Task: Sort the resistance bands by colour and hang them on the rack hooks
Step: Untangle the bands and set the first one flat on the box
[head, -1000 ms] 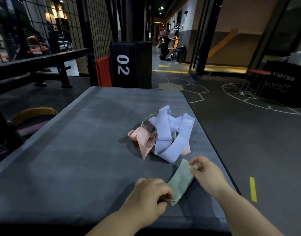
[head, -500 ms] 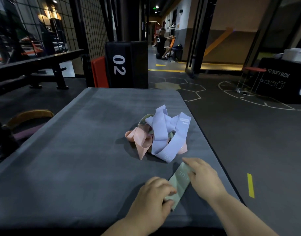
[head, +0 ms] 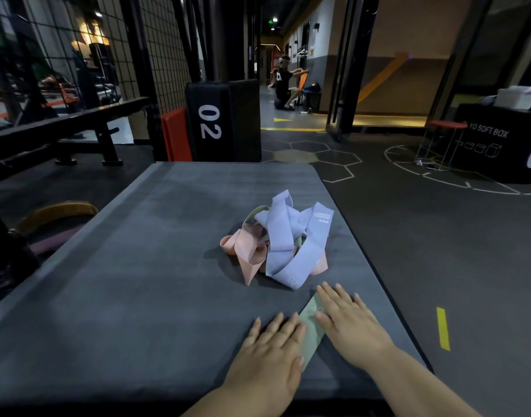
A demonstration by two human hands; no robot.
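Left grip (head: 270, 353) wide, fingers straight, flat on grey surface (head: 122, 281), pressing near end of green band (head: 311, 332). Right grip (head: 348, 323) wide, flat on band's far end. Tangled pile of bands (head: 283, 245), purple, pink, green, just beyond right grip.

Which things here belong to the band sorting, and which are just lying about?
Job: flat green band, pressed by left hand and right hand; pile with lilac band, pink band, second green band. No rack in view.
Lying about: black 02 box, red stool, bench.
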